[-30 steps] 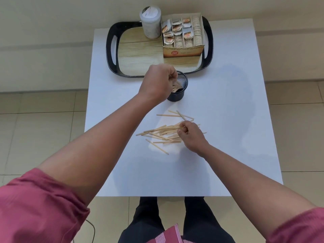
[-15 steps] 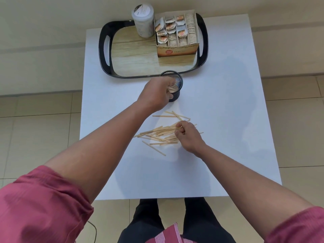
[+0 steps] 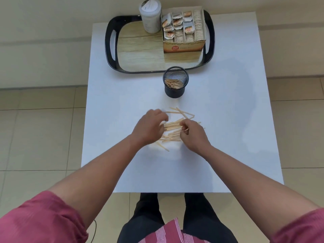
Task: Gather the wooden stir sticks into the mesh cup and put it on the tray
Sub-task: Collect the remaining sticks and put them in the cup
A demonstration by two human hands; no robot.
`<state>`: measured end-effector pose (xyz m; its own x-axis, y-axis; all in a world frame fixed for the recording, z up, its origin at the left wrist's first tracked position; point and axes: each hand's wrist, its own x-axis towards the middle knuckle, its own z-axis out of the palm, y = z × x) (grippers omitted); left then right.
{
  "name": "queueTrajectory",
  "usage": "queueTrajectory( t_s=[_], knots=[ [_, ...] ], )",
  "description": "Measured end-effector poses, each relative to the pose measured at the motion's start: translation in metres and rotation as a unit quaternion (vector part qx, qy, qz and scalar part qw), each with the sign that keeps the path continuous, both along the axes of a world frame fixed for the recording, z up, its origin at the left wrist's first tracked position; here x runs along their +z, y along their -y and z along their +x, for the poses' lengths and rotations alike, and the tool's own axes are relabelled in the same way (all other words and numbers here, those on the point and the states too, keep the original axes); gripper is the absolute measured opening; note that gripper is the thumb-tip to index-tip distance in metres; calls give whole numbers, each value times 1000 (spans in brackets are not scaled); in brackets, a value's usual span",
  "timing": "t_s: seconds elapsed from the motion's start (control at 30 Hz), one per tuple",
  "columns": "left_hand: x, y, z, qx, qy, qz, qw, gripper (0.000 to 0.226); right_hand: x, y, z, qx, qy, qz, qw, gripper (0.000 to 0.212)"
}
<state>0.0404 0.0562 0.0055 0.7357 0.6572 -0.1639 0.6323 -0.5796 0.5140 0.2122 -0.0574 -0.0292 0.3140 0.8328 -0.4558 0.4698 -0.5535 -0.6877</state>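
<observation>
A black mesh cup [image 3: 175,90] stands on the white table just in front of the tray [image 3: 109,48], with several wooden stir sticks leaning inside it. A loose pile of wooden stir sticks [image 3: 172,128] lies in the middle of the table. My left hand [image 3: 149,128] is blurred and hovers over the pile's left end, fingers curved and apart, holding nothing that I can see. My right hand [image 3: 193,136] rests on the pile's right side, with its fingertips pinched on a few sticks.
On the black-rimmed tray with a wood-look floor stand a white lidded jar [image 3: 150,16] at the back and an open cardboard box of tea bags [image 3: 184,32] on the right. The white table [image 3: 228,120] is small, with tiled floor all around it.
My left hand has left the mesh cup and come back down to the stick pile, leaving its sticks in the cup. The right hand has stayed on the pile.
</observation>
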Motion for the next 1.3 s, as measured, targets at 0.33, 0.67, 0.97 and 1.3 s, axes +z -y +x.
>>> queueTrajectory(
  t_s=[0.33, 0.67, 0.97, 1.3],
  knots=[
    [-26, 11, -38, -25, -160, -33, 986, 80, 3, 14, -3, 236, 270, -47, 932, 58],
    [-31, 23, -41, -2, -96, -63, 993, 14, 3, 25, -7, 253, 325, 24, 911, 15],
    [-26, 26, -38, -24, -117, -37, 992, 5, 8, 26, -6, 250, 306, 50, 917, 10],
    [-25, 28, -45, -36, -111, 40, 992, 14, 5, 33, 4, 199, 308, 35, 930, 11]
  ],
)
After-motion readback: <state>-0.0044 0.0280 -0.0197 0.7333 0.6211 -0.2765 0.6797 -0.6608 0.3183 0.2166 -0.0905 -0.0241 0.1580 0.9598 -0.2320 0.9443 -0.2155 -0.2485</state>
